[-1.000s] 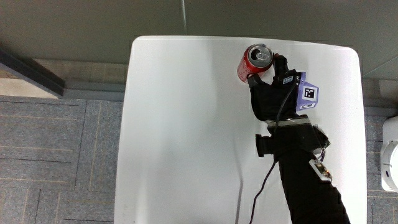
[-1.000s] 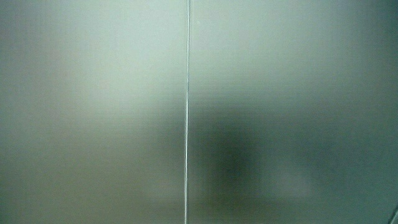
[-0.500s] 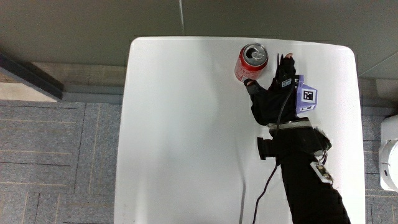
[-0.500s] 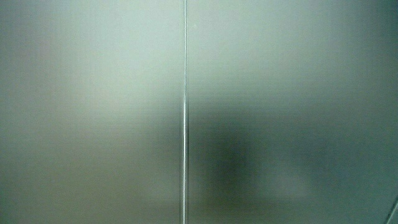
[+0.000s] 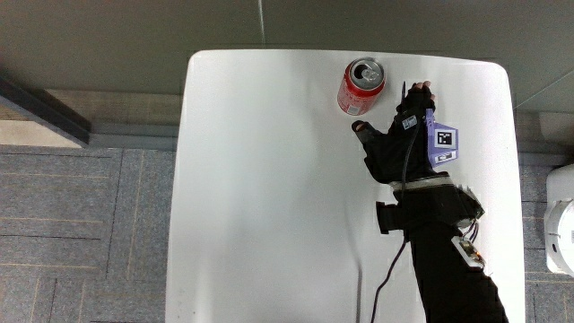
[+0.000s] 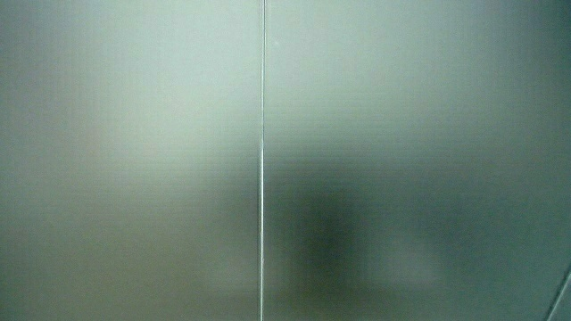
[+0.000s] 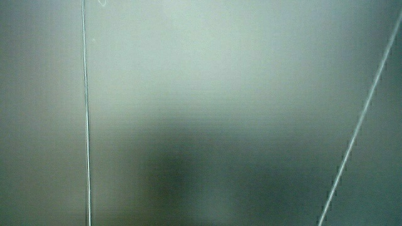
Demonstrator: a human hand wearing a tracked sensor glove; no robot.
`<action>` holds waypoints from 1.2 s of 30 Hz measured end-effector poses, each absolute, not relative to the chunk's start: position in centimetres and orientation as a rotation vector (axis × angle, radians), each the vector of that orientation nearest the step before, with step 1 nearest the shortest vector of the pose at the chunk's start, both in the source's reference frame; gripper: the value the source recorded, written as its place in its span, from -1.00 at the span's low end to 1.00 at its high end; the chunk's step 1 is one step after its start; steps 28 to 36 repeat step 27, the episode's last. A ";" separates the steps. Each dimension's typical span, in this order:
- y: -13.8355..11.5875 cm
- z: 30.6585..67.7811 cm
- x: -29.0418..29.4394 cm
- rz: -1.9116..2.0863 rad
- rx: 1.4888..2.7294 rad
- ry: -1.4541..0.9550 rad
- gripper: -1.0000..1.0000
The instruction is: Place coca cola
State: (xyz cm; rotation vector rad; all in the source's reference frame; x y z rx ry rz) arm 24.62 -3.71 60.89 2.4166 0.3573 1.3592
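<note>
Coca-Cola can (image 5: 361,85) stands upright on the white table (image 5: 269,197), near the table's edge farthest from the person, opened top showing. 1 s ago the hand was wrapped round it; half a sec ago fingers were loosening right at its side. Now the hand (image 5: 399,135) is off the can, apart from it w/ a strip of bare table between, lying just beside it and a bit nearer the person. Fingers spread and relaxed, gripping nothing; thumb points toward the can w/o touching. Can itself hasn't shifted. Patterned cube (image 5: 442,144) sits on the back of the glove; forearm runs back toward the person. Both side views give only a pale wall.
</note>
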 end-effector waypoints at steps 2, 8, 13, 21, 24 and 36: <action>-4.0 60.1 24.3 1.242 2.417 0.341 -1.00; -4.5 59.1 24.1 0.911 2.535 0.193 -1.00; -4.0 59.4 24.6 0.814 2.560 0.120 -1.00; -2.1 59.3 25.4 0.781 2.521 0.110 -1.00; -1.8 59.7 26.2 0.784 2.581 0.038 -1.00; -1.6 58.8 26.5 0.765 2.601 0.025 -1.00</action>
